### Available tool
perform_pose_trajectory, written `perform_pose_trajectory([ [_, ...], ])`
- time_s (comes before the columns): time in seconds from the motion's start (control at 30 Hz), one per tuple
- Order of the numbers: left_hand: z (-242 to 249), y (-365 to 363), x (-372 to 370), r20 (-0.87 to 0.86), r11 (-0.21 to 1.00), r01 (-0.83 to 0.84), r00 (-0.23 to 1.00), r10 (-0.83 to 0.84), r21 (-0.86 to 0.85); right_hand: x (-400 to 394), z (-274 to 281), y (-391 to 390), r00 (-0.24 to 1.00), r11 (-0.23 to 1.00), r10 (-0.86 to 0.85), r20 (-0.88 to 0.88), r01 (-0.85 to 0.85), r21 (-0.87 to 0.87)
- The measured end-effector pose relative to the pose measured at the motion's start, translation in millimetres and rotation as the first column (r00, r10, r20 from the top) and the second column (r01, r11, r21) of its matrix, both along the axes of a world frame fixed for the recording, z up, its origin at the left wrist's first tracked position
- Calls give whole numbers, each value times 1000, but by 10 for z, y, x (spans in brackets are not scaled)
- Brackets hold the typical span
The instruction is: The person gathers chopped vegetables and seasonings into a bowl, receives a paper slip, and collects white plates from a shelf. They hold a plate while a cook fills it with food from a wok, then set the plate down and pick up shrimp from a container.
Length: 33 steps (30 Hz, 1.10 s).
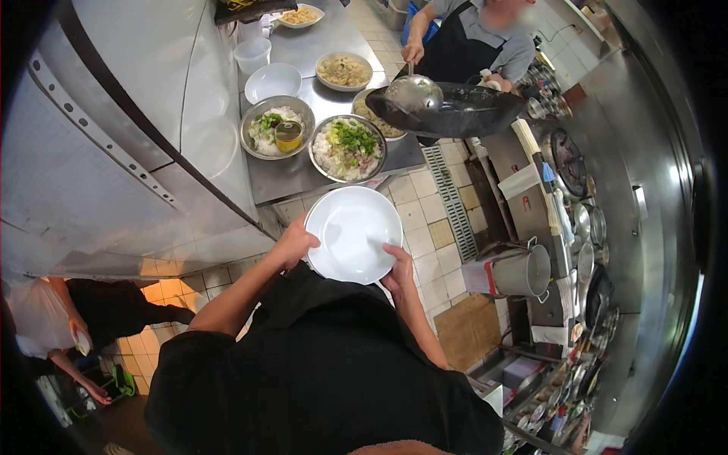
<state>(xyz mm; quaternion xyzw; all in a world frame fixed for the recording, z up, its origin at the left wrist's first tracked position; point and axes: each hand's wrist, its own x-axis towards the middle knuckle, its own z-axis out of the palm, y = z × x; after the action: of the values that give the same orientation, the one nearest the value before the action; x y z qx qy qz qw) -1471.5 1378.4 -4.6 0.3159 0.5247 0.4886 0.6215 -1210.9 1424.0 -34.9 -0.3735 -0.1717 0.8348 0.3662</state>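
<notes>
From up here I see the steel desk [303, 171] as the biggest thing, and I place everything else against it. At its far corner a co-worker in an apron tilts a black wok [455, 114] with a ladle [413, 92] resting in it, over a bowl, likely to serve straight from the pan. On the desk's near end sit two metal bowls of rice and greens [349, 148], close to the edge where they are easy to reach. Just off that near edge, above the tiled floor, I hold a white plate [353, 233], empty and roughly level, as if ready to receive food. My left hand [294, 244] clamps its left rim, fingers curled under and thumb on top; my right hand [400, 271] pinches the lower right rim, elbow tucked in.
</notes>
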Motion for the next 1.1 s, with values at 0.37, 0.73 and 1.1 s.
perform_pose_trajectory([
  [0.37, -35, 32, -70, 17, 1000, 15, 1000, -14, -27, -87, 86, 5, 1000, 1000, -12, 2, 12, -20],
  [0.73, 71, 60, -116, -18, 1000, -12, 1000, 12, -14, -168, 146, 23, 1000, 998, -21, -4, 21, -63],
  [1.1, 32, 86, -186, -6, 999, -23, 1000, 23, -26, -256, 187, 36, 1000, 998, -15, 8, 15, -53],
])
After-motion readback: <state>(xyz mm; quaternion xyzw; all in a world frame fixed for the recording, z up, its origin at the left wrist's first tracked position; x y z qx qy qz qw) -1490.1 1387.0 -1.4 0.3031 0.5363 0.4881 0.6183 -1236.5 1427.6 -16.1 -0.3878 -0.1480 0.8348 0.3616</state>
